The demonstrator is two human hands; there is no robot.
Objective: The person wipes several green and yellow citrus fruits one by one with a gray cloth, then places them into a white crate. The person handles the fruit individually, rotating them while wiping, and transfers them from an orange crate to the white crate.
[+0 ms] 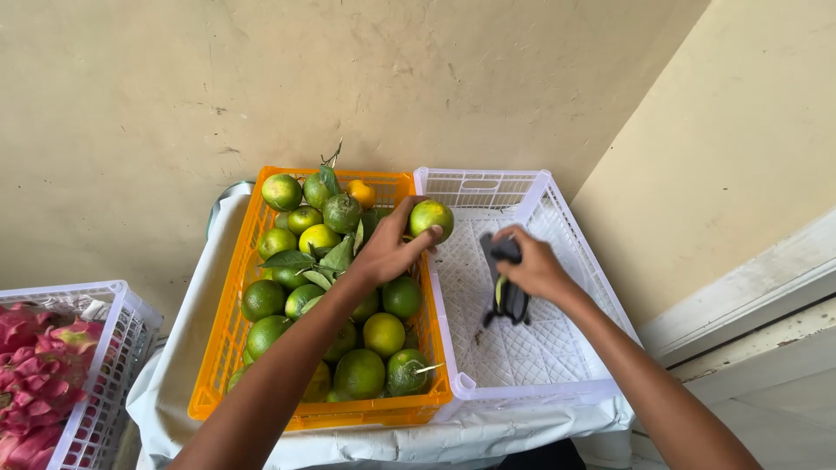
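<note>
My left hand (pixel 389 250) holds a green-yellow citrus fruit (pixel 432 218) above the divide between two crates. The orange plastic crate (pixel 228 324) on the left is full of green and yellow citrus fruits (pixel 361 372), some with leaves. My right hand (pixel 535 265) grips black-handled pruning shears (pixel 508 292) over the white plastic crate (pixel 557 204), whose mesh bottom is bare. The two hands are close together, the shears just right of the held fruit.
Both crates rest on a surface covered with white cloth (pixel 187 348). At the lower left stands another white crate (pixel 113 365) with pink dragon fruits (pixel 39 365). A beige wall (pixel 435 78) rises right behind the crates, with a white ledge (pixel 758 287) at right.
</note>
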